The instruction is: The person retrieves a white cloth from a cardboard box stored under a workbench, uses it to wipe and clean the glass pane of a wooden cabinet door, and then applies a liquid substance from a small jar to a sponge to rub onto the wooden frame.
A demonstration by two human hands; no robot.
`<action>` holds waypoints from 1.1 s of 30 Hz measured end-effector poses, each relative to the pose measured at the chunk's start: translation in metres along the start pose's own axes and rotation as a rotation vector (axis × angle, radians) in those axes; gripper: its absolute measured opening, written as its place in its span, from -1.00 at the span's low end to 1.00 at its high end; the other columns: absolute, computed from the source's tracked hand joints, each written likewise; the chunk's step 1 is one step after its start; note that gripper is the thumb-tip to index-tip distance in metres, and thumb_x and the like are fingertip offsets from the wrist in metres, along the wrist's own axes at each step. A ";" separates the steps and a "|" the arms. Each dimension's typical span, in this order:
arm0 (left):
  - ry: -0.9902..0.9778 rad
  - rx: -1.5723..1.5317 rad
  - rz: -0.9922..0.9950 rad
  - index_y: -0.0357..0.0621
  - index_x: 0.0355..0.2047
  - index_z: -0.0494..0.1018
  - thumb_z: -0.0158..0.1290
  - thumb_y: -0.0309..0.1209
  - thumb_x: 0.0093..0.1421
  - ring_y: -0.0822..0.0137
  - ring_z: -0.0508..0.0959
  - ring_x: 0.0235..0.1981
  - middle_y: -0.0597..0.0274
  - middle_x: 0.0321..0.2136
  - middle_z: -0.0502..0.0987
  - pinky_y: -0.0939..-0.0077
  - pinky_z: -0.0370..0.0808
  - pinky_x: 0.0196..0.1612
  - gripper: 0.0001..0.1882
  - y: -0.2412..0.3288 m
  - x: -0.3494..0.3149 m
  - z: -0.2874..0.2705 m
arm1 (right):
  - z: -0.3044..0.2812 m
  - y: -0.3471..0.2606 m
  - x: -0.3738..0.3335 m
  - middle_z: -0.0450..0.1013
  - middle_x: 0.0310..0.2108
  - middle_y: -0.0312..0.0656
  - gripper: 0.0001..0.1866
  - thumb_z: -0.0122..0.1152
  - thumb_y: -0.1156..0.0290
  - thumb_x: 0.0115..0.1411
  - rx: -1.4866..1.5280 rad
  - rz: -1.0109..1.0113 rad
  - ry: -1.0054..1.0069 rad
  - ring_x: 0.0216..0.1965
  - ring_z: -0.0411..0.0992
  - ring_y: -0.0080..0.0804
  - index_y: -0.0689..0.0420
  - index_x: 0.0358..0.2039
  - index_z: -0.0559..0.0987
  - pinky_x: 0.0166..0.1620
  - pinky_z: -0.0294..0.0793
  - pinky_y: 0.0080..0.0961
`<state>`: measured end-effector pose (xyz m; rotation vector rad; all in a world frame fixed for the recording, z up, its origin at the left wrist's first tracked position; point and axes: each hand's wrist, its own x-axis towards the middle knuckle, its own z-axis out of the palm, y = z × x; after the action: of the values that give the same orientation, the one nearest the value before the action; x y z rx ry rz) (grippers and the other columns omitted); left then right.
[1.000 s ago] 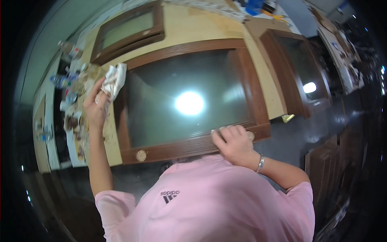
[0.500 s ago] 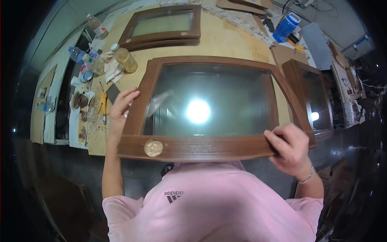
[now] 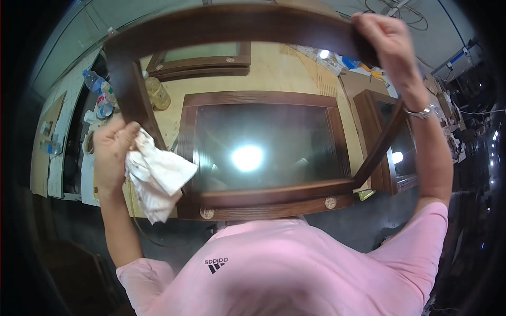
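A brown wooden door frame [image 3: 237, 26] is raised and tilted toward me, its far rail high in the view and its near rail low over the table. My right hand [image 3: 390, 45] is closed around its upper right corner. My left hand [image 3: 113, 150] is closed by the left rail, with a crumpled white rag [image 3: 158, 176] hanging from it; whether those fingers also grip the rail I cannot tell. Beneath the raised frame lies a second brown glass door [image 3: 258, 97], seen through the opening, with round light patches at its near corners and a lamp reflected in its glass.
More brown glass doors lie stacked at the back [image 3: 211, 71], and others stand at the right [image 3: 371, 126]. A jar of yellowish liquid [image 3: 157, 94] and plastic bottles [image 3: 95, 81] are on the left. The yellowish worktable [image 3: 284, 68] runs underneath.
The upper door has been lifted and tipped up, uncovering the door below. My right hand has risen from the near right corner to the far one. The white rag now shows at my left hand.
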<state>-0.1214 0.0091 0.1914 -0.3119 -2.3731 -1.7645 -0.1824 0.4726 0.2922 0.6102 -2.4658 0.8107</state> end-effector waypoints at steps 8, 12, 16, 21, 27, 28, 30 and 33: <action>0.074 0.072 -0.105 -0.35 -0.36 0.57 0.09 -0.42 0.32 0.61 0.40 -0.49 0.42 -0.51 0.48 0.71 0.31 -0.38 -0.79 -0.041 -0.004 -0.011 | 0.100 0.071 -0.003 0.47 -0.63 -0.03 -0.48 0.09 -0.08 0.28 -0.137 0.314 -0.261 -0.56 0.42 -0.20 0.17 -0.40 0.69 -0.38 0.35 -0.25; 0.173 -0.026 -0.089 -0.36 -0.23 0.58 0.11 -0.39 0.33 0.60 0.50 -0.43 0.33 -0.41 0.59 0.71 0.42 -0.34 -0.78 -0.047 -0.005 -0.030 | 0.151 0.119 -0.016 0.38 -0.72 -0.12 -0.44 0.11 -0.01 0.27 -0.004 0.408 -0.352 -0.63 0.36 -0.32 0.24 -0.63 0.54 -0.42 0.32 -0.27; 0.143 -0.059 -0.114 -0.35 -0.27 0.60 0.13 -0.39 0.32 0.61 0.48 -0.40 0.35 -0.41 0.59 0.71 0.39 -0.30 -0.78 -0.044 -0.007 -0.016 | 0.174 0.150 -0.030 0.46 -0.69 -0.03 -0.52 0.17 0.06 0.21 -0.136 0.358 -0.439 -0.56 0.48 -0.18 0.24 -0.63 0.61 -0.34 0.44 -0.24; 0.234 -0.126 -0.051 -0.35 -0.25 0.59 0.13 -0.37 0.32 0.62 0.47 -0.40 0.35 -0.42 0.58 0.71 0.39 -0.29 -0.78 -0.037 -0.010 -0.013 | 0.176 0.126 -0.046 0.58 -0.32 0.14 -0.64 0.32 0.16 0.05 -0.239 0.112 -0.438 -0.24 0.55 0.02 0.22 -0.31 0.71 -0.07 0.52 -0.23; 0.234 -0.231 0.027 -0.33 -0.24 0.57 0.06 -0.40 0.36 0.61 0.50 -0.41 0.34 -0.41 0.57 0.72 0.41 -0.34 -0.79 -0.027 -0.007 0.037 | 0.178 0.117 -0.064 0.51 -0.05 0.20 -0.29 0.47 0.15 -0.05 -0.169 0.217 -0.552 0.02 0.48 0.07 0.34 0.05 0.53 0.10 0.43 -0.26; 0.172 -0.312 -0.028 -0.30 -0.23 0.57 0.06 -0.42 0.34 0.61 0.49 -0.41 0.35 -0.42 0.56 0.70 0.42 -0.32 -0.82 -0.020 -0.013 0.057 | 0.181 0.111 -0.064 0.50 0.00 0.21 -0.23 0.51 0.16 -0.07 -0.138 0.282 -0.616 0.08 0.45 0.08 0.37 0.09 0.50 0.15 0.41 -0.28; -0.027 -0.279 -0.032 -0.24 -0.24 0.57 0.09 -0.45 0.28 0.52 0.50 -0.30 0.32 -0.33 0.56 0.62 0.44 -0.21 -0.87 -0.034 -0.025 0.091 | 0.180 0.111 -0.067 0.51 -0.01 0.19 -0.25 0.53 0.16 -0.10 -0.116 0.304 -0.598 0.06 0.47 0.06 0.33 0.07 0.53 0.14 0.41 -0.28; -0.466 0.291 0.156 -0.22 0.08 0.46 0.21 -0.23 0.06 0.03 0.41 0.12 -0.05 0.10 0.43 0.24 0.33 0.20 -0.42 -0.049 -0.039 0.134 | 0.177 0.114 -0.069 0.53 -0.06 0.18 -0.29 0.51 0.19 -0.08 -0.114 0.300 -0.576 0.01 0.49 0.06 0.31 0.05 0.54 0.10 0.43 -0.25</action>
<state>-0.0979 0.1211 0.0976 -0.9208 -2.7739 -1.3644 -0.2408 0.4607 0.0791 0.4852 -3.1625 0.6581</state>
